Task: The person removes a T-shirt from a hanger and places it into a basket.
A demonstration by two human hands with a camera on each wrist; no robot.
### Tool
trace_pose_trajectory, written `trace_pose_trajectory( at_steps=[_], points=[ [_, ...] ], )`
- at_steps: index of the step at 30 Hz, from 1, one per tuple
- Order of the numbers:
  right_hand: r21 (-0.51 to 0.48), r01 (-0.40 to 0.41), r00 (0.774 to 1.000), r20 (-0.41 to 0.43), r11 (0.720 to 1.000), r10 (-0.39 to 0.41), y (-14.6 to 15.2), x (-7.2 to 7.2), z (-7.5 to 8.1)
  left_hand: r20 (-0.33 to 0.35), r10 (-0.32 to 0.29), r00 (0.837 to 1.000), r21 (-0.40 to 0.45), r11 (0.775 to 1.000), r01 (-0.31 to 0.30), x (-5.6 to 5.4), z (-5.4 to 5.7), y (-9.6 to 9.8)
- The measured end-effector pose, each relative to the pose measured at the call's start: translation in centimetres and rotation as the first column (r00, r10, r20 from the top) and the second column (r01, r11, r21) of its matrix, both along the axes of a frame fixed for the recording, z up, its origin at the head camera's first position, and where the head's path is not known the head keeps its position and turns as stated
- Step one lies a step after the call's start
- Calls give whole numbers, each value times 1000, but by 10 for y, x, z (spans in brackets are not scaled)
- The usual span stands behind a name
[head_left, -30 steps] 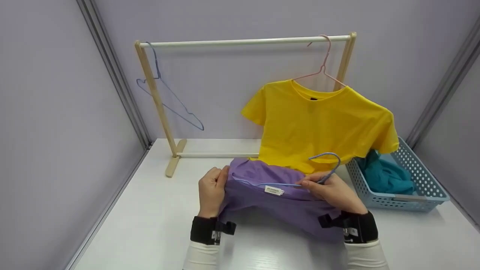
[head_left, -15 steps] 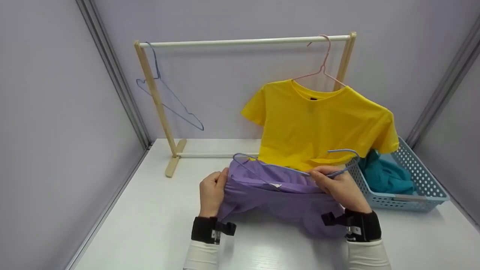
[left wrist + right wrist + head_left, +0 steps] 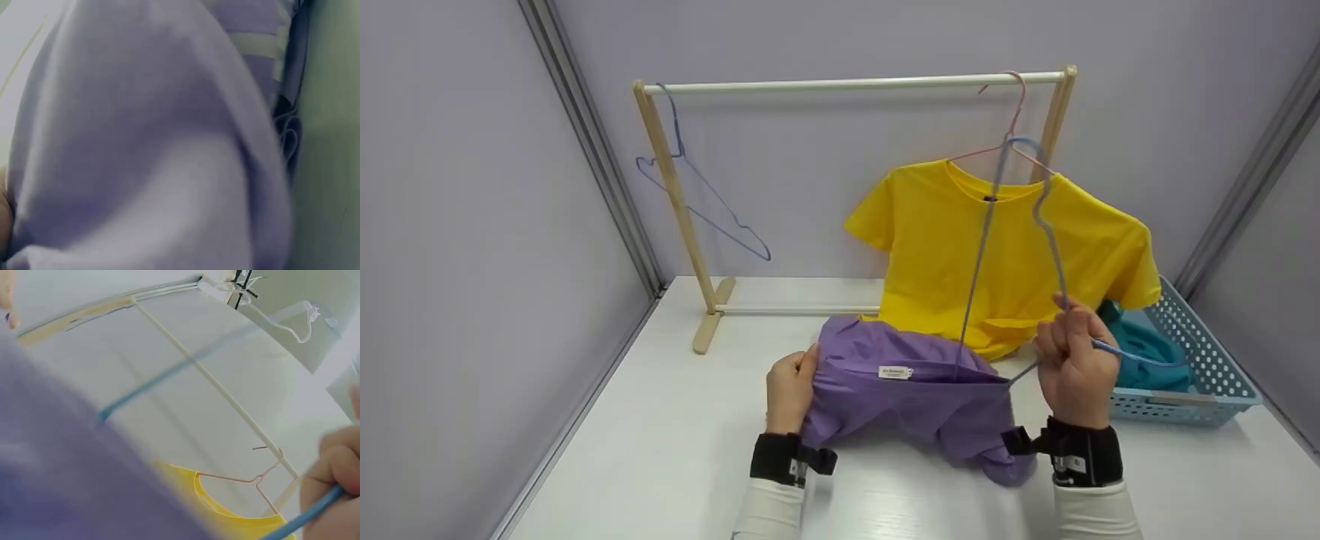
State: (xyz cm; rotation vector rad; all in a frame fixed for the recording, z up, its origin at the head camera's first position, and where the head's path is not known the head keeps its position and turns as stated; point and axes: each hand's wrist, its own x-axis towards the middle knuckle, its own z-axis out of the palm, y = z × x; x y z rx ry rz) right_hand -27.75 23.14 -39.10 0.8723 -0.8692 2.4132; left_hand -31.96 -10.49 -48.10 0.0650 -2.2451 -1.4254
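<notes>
1. The purple shirt [image 3: 911, 412] lies bunched on the table [image 3: 660, 450] between your hands, white neck label [image 3: 894, 373] showing.
2. Your left hand [image 3: 789, 390] grips the shirt at one end of the neckline, thumb uppermost.
3. Your right hand [image 3: 1078, 364] holds the blue wire hanger [image 3: 980, 255], fingers curled round it near the hook. One shoulder end rises above that hand; the other disappears into the neck opening to its left; the hook points to its right.
4. As I judge it, you're partway through threading the hanger into the shirt. The next move calls for steadying the cloth with your left hand while you turn the raised end down and under the near-right neckline, without snagging it.
5. Beyond your right hand, the yellow T-shirt [image 3: 919, 247] hangs from the rack [image 3: 840, 84]; just past that hand, a light-blue basket [image 3: 1222, 367] holds teal cloth [image 3: 1147, 380].
</notes>
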Motion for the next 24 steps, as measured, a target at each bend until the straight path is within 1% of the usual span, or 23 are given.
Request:
trace_pose_trajectory(
  at_steps=[1,3,4,6,9,11,13,15,17,18,20,21,23,24],
  points=[
    [-73,-6,1000,-2,997,6,1,0,1,18,11,1000,-1,1000,-11,0,-1,-1],
    [-209,-26,1000,-17,978,23,4,1,2,52,29,998,-10,1000,-29,-1,-2,-2],
    [-266,-32,999,-25,964,26,6,2,4,69,33,997,-12,999,-32,-1,-3,-3],
    [-377,-61,998,-36,924,52,9,5,6,103,28,994,-18,1000,-26,-2,-5,-4],
    [-488,-93,996,-34,868,87,11,10,10,135,6,991,-26,1000,-3,-3,-6,-3],
    [-531,-103,994,-30,841,103,10,12,12,139,7,990,-27,1000,-3,-3,-7,-2],
    [-530,-86,996,-22,844,87,6,15,14,132,21,991,-10,1000,-19,-2,-6,-1],
    [-512,-62,998,-19,857,62,0,17,15,106,43,993,26,999,-46,0,-4,1],
    [-481,-36,999,-22,876,29,-7,19,16,35,74,997,76,994,-76,1,0,4],
    [-462,-21,1000,-24,887,11,-11,20,17,-16,95,995,96,991,-93,2,3,5],
    [-431,11,1000,-21,902,-22,-19,21,17,-131,122,984,126,986,-106,5,9,7],
    [-414,34,999,-13,910,-43,-24,22,16,-181,121,976,137,986,-97,7,13,9],
    [-371,81,996,0,925,-87,-33,22,14,-263,94,960,136,989,-60,11,22,12],
    [-352,105,994,7,930,-109,-37,21,13,-292,63,954,131,991,-26,14,26,14]
  ],
)
